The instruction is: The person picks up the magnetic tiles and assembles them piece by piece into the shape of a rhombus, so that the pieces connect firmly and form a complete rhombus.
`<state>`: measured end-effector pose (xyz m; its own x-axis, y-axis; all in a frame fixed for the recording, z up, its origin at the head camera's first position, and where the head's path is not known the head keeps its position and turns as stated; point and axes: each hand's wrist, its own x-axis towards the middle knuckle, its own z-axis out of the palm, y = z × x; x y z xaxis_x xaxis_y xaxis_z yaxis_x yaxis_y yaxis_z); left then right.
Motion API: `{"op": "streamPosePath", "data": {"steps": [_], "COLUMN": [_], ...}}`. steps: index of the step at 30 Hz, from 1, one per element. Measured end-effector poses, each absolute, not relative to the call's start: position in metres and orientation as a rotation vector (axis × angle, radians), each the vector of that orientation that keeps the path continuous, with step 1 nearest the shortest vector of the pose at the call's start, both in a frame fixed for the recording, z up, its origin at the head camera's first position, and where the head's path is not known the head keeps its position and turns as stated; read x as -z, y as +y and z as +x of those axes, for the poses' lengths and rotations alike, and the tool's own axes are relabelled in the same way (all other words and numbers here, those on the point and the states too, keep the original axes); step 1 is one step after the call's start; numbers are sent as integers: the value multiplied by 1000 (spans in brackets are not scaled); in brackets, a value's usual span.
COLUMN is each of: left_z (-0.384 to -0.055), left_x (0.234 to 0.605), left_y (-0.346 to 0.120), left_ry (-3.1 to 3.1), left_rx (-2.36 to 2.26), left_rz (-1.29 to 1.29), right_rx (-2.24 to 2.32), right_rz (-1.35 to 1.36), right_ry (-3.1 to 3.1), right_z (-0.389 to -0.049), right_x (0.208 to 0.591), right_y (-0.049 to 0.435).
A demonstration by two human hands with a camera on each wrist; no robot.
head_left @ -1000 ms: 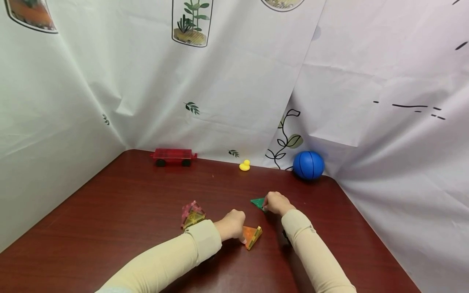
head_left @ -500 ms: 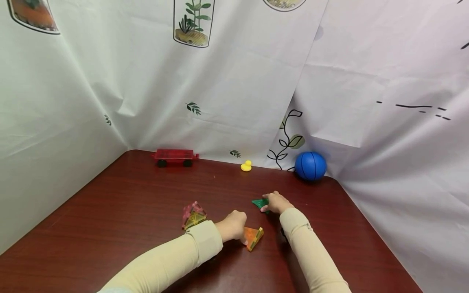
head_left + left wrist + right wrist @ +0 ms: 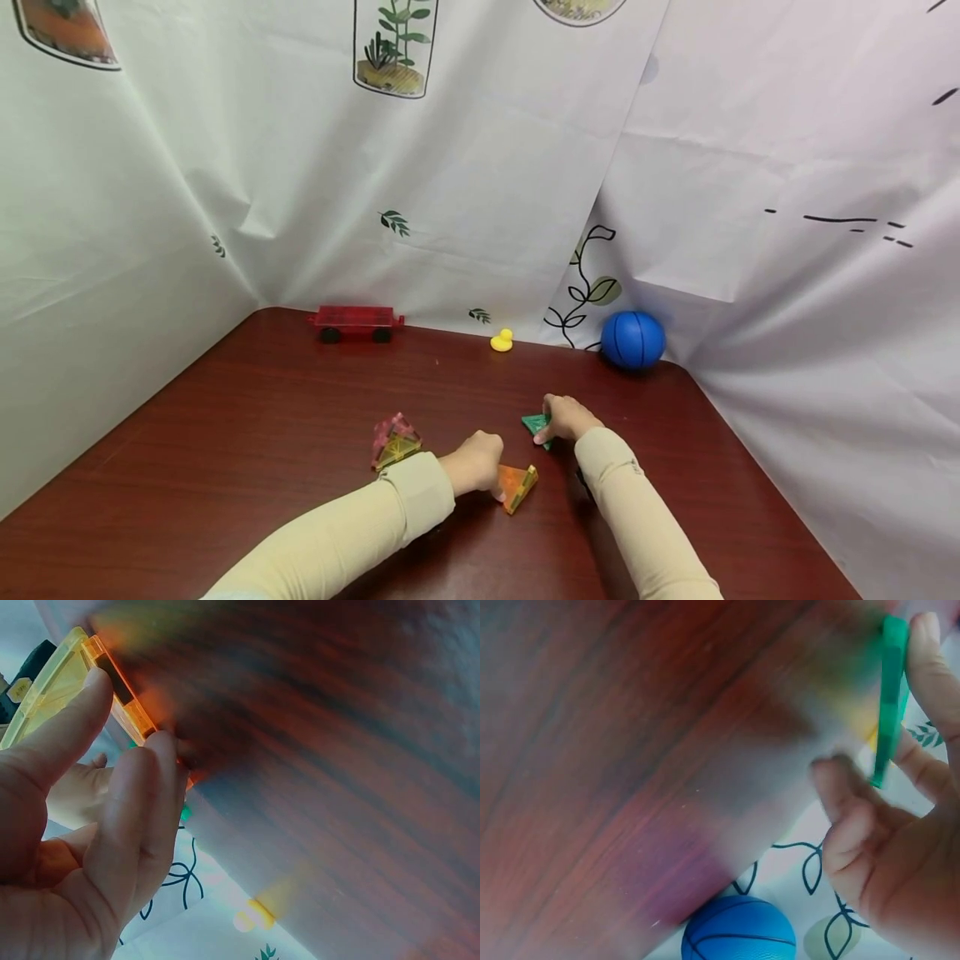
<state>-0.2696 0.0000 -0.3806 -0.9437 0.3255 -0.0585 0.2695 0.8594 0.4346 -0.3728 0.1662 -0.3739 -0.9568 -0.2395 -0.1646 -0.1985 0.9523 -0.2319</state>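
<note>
My left hand pinches an orange triangular magnetic tile between thumb and fingers, low over the table. A yellow tile adjoins the orange one at an angle, as the left wrist view shows. Farther right and a little deeper on the table, my right hand holds a green triangular magnetic tile. In the right wrist view that green tile appears edge-on, with the thumb on one side and a finger behind it. Left of both hands stands a joined piece of pink tiles and yellow tiles.
Along the back of the brown table are a red wheeled toy car base, a small yellow rubber duck and a blue ball. White printed cloth hangs behind and at both sides.
The right hand's fingers have spread and regripped the green tile, which has turned and shifted slightly right and nearer. The left hand and orange tile have stayed nearly still.
</note>
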Motion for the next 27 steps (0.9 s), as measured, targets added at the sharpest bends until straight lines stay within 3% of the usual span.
{"op": "streamPosePath", "data": {"steps": [13, 27], "left_z": [-270, -269], "left_x": [380, 379], "left_y": [-1, -2], "left_ry": [2904, 2875], "left_rx": [-673, -749], "left_rz": [482, 479], "right_rx": [636, 462], "right_rz": [-738, -959], "right_ry": [2910, 2826], "right_z": [-344, -321], "right_x": [357, 349], "right_y": [166, 144]}}
